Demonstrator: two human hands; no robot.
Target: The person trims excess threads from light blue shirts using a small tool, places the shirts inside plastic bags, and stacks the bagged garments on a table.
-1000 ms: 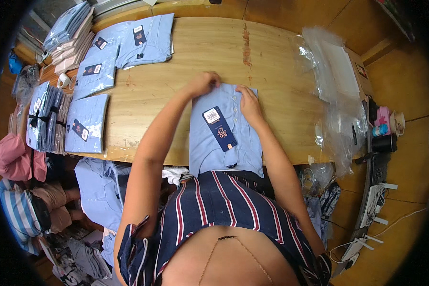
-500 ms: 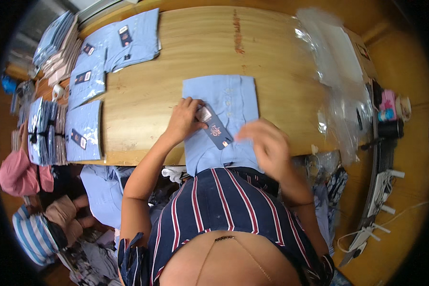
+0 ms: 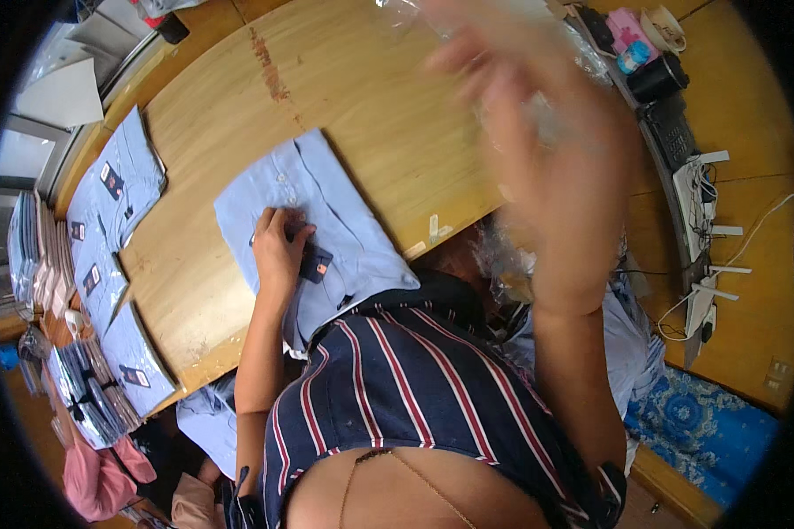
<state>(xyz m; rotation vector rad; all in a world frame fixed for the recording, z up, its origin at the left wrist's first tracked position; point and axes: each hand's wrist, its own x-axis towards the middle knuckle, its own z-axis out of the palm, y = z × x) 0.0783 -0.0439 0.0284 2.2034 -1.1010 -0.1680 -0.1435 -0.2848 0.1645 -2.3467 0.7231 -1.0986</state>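
Observation:
A folded light-blue shirt (image 3: 344, 220) lies slanted on the wooden table in front of me. My left hand (image 3: 280, 251) rests on it with fingers bent and closed on a dark navy hang tag (image 3: 316, 266). The hand covers part of the tag; its lower end with a small orange mark shows beside the wrist. My right hand (image 3: 547, 132) is raised over the table's right side, large and smeared by motion. It is nearest to clear plastic bags (image 3: 582, 44), which it partly hides. Whether its fingers hold anything cannot be made out.
Bagged blue shirts with tags (image 3: 115, 185) lie along the table's left side, beside stacks of folded garments (image 3: 84, 379). On the right are a black telephone (image 3: 670, 132) and a white power strip (image 3: 699, 238) with cables. A person in pink (image 3: 97, 480) is at lower left.
The view has turned, so the shirt appears slanted and further left. My right hand has left the shirt and swung up to the far right. My left hand stays at the tag.

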